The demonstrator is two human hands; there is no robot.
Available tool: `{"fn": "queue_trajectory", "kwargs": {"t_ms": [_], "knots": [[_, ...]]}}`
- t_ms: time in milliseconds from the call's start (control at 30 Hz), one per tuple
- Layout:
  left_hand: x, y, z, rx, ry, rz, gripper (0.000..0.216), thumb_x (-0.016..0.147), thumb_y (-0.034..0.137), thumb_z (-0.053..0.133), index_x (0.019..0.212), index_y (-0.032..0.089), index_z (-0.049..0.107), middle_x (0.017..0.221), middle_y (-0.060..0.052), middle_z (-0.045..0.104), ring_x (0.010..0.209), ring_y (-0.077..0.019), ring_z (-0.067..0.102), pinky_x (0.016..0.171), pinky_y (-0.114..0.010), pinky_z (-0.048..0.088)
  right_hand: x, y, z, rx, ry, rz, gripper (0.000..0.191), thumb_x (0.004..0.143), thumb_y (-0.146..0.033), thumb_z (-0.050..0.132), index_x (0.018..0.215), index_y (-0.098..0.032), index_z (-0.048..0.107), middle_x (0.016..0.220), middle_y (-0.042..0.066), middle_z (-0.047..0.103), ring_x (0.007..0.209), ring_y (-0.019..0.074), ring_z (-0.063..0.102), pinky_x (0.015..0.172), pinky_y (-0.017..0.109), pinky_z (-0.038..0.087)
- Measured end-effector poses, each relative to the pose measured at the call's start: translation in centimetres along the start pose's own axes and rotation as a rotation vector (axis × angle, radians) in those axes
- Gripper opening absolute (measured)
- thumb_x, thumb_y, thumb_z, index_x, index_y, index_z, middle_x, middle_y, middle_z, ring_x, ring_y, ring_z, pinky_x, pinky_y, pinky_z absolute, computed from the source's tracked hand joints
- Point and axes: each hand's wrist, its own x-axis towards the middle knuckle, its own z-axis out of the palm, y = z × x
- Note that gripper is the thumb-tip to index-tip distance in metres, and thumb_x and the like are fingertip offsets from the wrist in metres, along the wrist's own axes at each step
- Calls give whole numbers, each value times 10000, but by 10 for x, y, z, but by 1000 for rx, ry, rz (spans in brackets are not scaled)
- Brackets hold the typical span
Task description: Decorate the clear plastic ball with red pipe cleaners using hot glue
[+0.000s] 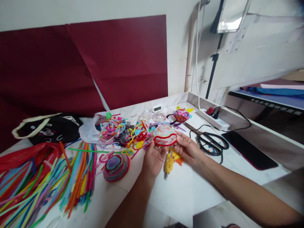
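Observation:
Between my two hands is a clear, dome-shaped plastic shell [163, 130] with a red pipe cleaner [165, 144] along its rim. My left hand [154, 158] grips its left side, fingers curled underneath. On the other side, my right hand [186, 146] pinches the rim between thumb and fingers. Just below the shell, a yellow hot glue gun [169, 163] lies on the table, nozzle toward me. Left of my left hand rests a round piece coiled from multicoloured pipe cleaners [116, 167].
Bundles of pipe cleaners [82, 174] lie at left, with tangled scraps [114, 128] behind. Large scissors [209, 139], a black phone [249, 150] and a power strip [213, 119] are at right. A decorated ball [181, 114] and small digital display [157, 109] stand at the back.

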Motion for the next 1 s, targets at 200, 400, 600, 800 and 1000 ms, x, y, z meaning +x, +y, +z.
{"fn": "queue_trajectory", "kwargs": {"t_ms": [200,400,600,800,1000], "knots": [[0,1,1,29,10,24,265,980,193,410,975,159,672,868,-29,757,717,-118,708,612,-232,585,-1,-2,3,7,2,8,393,712,-122,783,1067,-180,625,774,-16,732,568,81,659,554,177,582],[1,3,3,59,20,41,248,974,194,428,959,160,674,843,-18,749,690,-110,694,597,-221,575,-5,-6,12,49,26,13,289,782,-186,731,1051,-165,626,843,43,760,623,130,713,541,210,583],[0,2,3,88,13,51,222,964,201,452,1039,180,660,828,-14,743,712,-113,699,527,-172,546,-1,-6,13,74,44,19,307,738,-159,746,1017,-175,620,797,23,756,573,123,697,544,225,581],[2,2,1,84,79,27,265,985,184,392,942,130,648,779,-27,745,624,-97,693,562,-186,571,-1,-11,8,-454,97,-98,334,766,-357,727,1035,-196,613,551,-44,619,438,122,570,449,229,477],[6,5,-3,92,162,109,251,982,206,405,916,127,634,715,-17,730,563,-100,684,535,-196,574,-5,-15,4,-858,124,-432,257,782,-411,699,971,-238,721,900,46,652,711,166,571,593,277,500]]}}
